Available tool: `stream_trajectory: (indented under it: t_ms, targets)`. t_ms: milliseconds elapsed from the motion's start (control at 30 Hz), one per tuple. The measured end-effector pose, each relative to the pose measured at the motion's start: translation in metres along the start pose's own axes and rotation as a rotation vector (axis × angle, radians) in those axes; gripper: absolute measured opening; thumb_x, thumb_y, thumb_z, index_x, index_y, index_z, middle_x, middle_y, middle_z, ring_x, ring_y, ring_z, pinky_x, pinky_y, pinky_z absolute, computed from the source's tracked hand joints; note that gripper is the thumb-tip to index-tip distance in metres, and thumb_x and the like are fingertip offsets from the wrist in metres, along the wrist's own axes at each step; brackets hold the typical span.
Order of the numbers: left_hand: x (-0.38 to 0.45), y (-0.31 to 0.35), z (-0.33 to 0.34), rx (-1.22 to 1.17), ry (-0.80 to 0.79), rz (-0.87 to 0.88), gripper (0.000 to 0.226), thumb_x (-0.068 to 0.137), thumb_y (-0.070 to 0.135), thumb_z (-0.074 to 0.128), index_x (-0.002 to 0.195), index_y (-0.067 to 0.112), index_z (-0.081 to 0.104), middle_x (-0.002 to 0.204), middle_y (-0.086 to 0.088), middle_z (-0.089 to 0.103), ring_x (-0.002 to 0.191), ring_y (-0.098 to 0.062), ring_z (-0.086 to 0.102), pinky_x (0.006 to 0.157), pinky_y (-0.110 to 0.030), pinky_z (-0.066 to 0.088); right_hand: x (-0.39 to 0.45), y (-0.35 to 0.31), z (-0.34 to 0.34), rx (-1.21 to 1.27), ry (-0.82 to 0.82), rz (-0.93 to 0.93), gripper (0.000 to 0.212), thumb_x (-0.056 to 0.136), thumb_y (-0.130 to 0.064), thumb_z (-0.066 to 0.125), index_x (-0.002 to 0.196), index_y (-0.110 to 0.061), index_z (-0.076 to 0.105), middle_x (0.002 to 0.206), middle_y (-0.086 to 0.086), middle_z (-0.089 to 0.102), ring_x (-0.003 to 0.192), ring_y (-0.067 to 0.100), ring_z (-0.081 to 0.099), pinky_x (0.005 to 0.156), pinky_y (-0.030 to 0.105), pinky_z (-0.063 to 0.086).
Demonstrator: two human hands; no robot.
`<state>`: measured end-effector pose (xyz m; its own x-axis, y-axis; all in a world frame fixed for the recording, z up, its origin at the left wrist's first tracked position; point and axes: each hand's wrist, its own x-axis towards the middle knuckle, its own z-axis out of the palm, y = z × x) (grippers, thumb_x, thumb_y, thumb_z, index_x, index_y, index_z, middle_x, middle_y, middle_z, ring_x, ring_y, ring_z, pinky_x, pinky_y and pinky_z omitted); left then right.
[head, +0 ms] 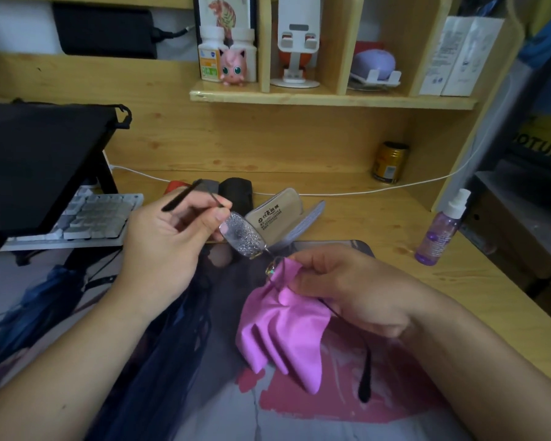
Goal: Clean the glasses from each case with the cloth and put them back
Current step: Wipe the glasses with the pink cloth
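Our left hand [169, 240] pinches the thin-framed glasses [242, 238] by their droplet-speckled lens, above the printed desk mat [315, 405]. Our right hand [347, 288] grips the soft, folded pink cloth [283, 332] around the other lens. The open grey case [277, 210] lies just beyond.

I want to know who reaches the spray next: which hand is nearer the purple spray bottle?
Right. The right hand grips the cloth just left of the spray bottle; the left hand holds the glasses farther left.
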<state>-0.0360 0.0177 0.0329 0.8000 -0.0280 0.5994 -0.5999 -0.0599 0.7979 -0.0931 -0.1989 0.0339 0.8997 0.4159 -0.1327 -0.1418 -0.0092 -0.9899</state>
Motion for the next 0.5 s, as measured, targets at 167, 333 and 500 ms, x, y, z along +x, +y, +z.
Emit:
stream_trajectory:
  t_ms: [167,333,500]
  targets:
    - [0.004,-0.001,-0.005,0.031,-0.038,0.016,0.030,0.085,-0.001,0.071,0.081,0.029,0.076,0.082,0.014,0.075,0.073,-0.003,0.066,0.074,-0.015,0.054,-0.001,-0.003,-0.006,-0.020,-0.016,0.122,0.029,0.075,0.014,0.066,0.104,0.009,0.068,0.086,0.019,0.068,0.071,0.019,0.067,0.067,0.023,0.055]
    - [-0.003,-0.002,0.006,-0.064,-0.070,-0.074,0.011,0.080,0.011,0.070,0.082,0.021,0.075,0.072,0.009,0.073,0.061,-0.002,0.063,0.061,-0.013,0.052,-0.002,-0.004,0.003,-0.140,0.123,0.140,0.020,0.079,0.016,0.070,0.078,-0.004,0.068,0.068,0.009,0.069,0.058,0.013,0.065,0.057,0.020,0.054]
    - [-0.004,-0.004,0.005,-0.041,-0.095,-0.096,0.024,0.084,0.009,0.069,0.075,0.029,0.077,0.073,0.009,0.072,0.062,-0.002,0.063,0.061,-0.011,0.050,-0.001,-0.007,0.004,-0.026,0.211,0.072,0.012,0.082,0.012,0.070,0.082,0.001,0.066,0.073,0.013,0.070,0.062,0.012,0.069,0.059,0.016,0.055]
